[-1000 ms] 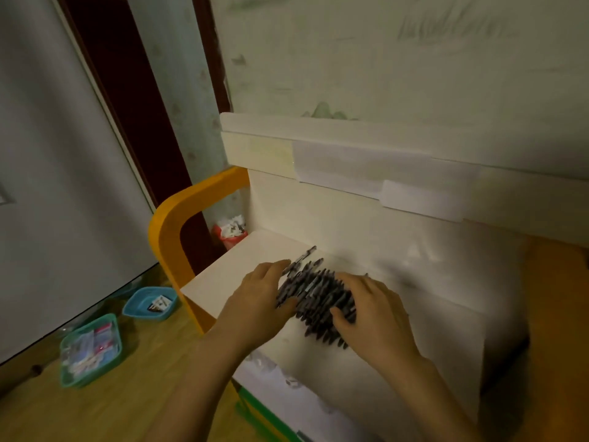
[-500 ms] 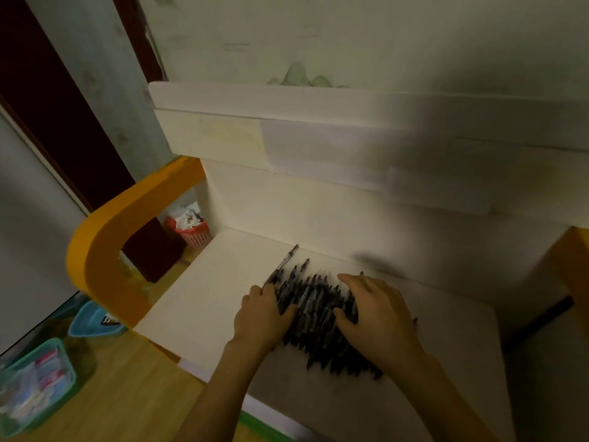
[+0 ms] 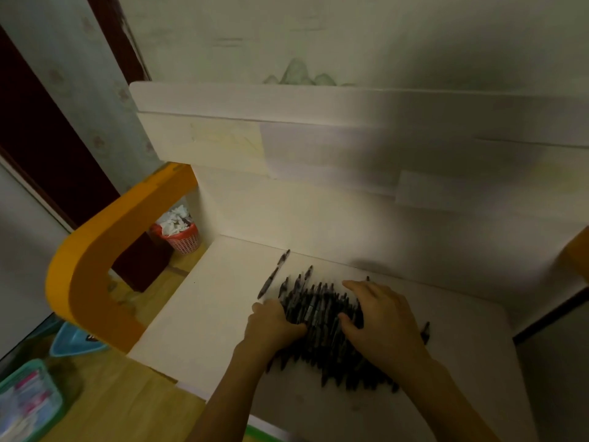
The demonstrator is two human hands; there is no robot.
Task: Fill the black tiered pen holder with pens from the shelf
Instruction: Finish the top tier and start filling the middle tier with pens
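A pile of several black pens [image 3: 318, 317] lies on the white shelf [image 3: 207, 314]. My left hand [image 3: 274, 323] presses against the pile's left side, fingers curled around some pens. My right hand [image 3: 382, 320] lies over the pile's right side, fingers spread on top and thumb dug into the pens. One single pen [image 3: 274, 274] lies apart at the pile's far left. The black tiered pen holder is not in view.
An orange curved frame [image 3: 92, 269] borders the shelf on the left. Below on the wooden floor stand a red basket of paper [image 3: 180, 232], a blue tray [image 3: 75, 341] and a green tray [image 3: 27, 403]. A white back panel [image 3: 318, 148] rises behind the shelf.
The camera has moved closer and looks down more steeply. Both hands have squeezed in on the pile, and my left fingers have curled tighter around the pens.
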